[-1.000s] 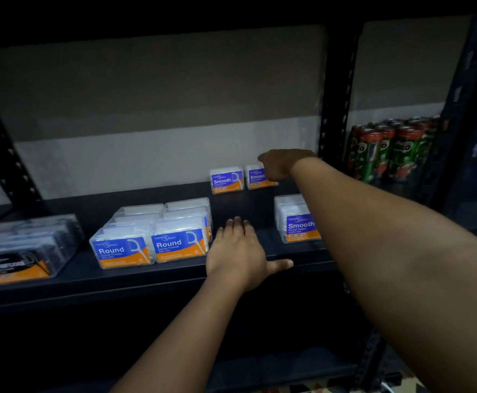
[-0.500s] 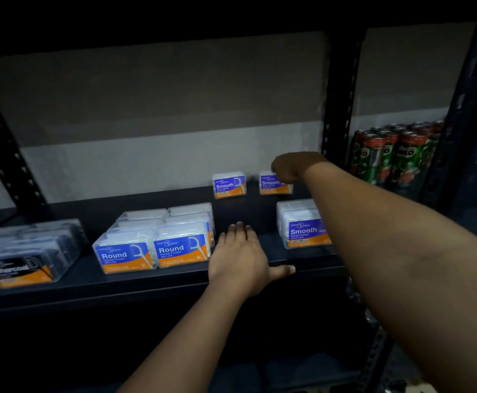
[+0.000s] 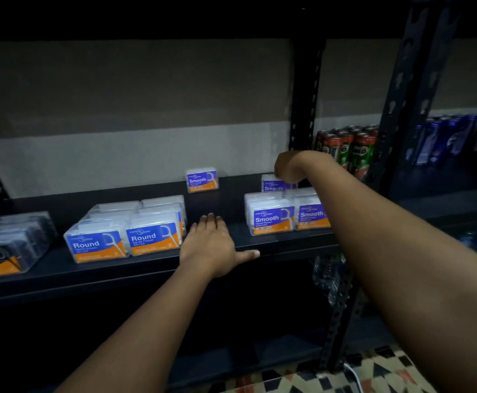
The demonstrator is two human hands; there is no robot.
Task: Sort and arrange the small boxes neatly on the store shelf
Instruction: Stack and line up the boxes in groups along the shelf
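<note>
On the dark shelf [image 3: 146, 273] my left hand [image 3: 211, 245] lies flat with straight fingers, between the "Round" boxes [image 3: 126, 231] and the "Smooth" boxes [image 3: 282, 214]. My right hand [image 3: 288, 167] reaches to the back and grips a single "Smooth" box [image 3: 272, 185] from above, just behind the front "Smooth" group. Its fingers curl over the box top. Another lone "Smooth" box [image 3: 202, 180] stands upright at the back near the wall.
Dark "Charcoal" packs [image 3: 7, 245] sit at the shelf's left end. A black upright post [image 3: 305, 109] borders the bay on the right. Beyond it stand green and red drink cans [image 3: 345, 148] and blue packs [image 3: 441, 140].
My right hand has carried the back "Smooth" box to the right, behind the front "Smooth" group. My left hand stays flat on the shelf. The view shifted left.
</note>
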